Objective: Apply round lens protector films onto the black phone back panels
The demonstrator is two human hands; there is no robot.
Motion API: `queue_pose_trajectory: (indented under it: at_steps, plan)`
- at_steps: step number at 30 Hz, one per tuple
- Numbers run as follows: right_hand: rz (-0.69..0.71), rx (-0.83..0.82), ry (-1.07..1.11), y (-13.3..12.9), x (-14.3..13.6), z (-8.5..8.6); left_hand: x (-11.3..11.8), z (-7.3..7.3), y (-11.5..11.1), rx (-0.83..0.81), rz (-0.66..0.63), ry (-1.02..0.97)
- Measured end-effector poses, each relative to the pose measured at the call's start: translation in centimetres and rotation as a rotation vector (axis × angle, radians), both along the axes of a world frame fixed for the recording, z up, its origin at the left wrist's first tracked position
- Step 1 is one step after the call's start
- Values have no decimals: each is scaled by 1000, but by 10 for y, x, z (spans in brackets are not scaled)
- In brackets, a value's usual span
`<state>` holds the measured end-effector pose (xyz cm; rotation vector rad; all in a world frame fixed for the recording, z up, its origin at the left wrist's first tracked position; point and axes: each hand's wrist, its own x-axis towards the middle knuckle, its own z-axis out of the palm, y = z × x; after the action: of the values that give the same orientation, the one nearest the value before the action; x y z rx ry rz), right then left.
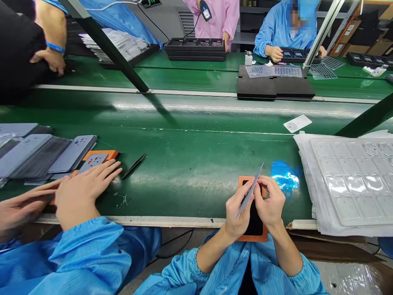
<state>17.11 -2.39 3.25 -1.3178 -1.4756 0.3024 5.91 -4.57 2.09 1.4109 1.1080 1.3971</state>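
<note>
My left hand (237, 215) holds a thin grey phone-back sheet (248, 196), tilted up so that it shows nearly edge-on. My right hand (270, 201) pinches at the sheet's right side, thumb and forefinger pressed together; a thin film between them cannot be made out. Beneath both hands an orange fixture (251, 238) with a black phone-sized panel (255, 223) in it sits at the table's front edge, partly covered by my hands. A crumpled blue clear film (284, 176) lies just right of my right hand.
At left, a co-worker's hands (87, 188) press a grey sheet on another orange fixture (102, 154), beside stacks of grey sheets (33, 153). Black tweezers (134, 166) lie nearby. Clear blister trays (350, 180) stand right; a white card (297, 123) lies behind. Co-workers sit across the green bench (184, 151).
</note>
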Motion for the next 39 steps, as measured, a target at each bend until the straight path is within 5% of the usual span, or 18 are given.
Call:
queue_pose_trajectory:
  at_steps: [30, 33, 36, 39]
  plan:
    - [-54, 56, -108, 5, -6, -8, 3, -11, -3, -57, -3, 23]
    - [-58, -44, -129, 10, -1, -11, 1, -16, 3, -244, 58, -93]
    - [-158, -314, -126, 23, 30, -14, -9, -17, 19, -431, 141, -350]
    - [-314, -630, -245, 37, 81, -19, -27, -14, 37, -362, 148, -378]
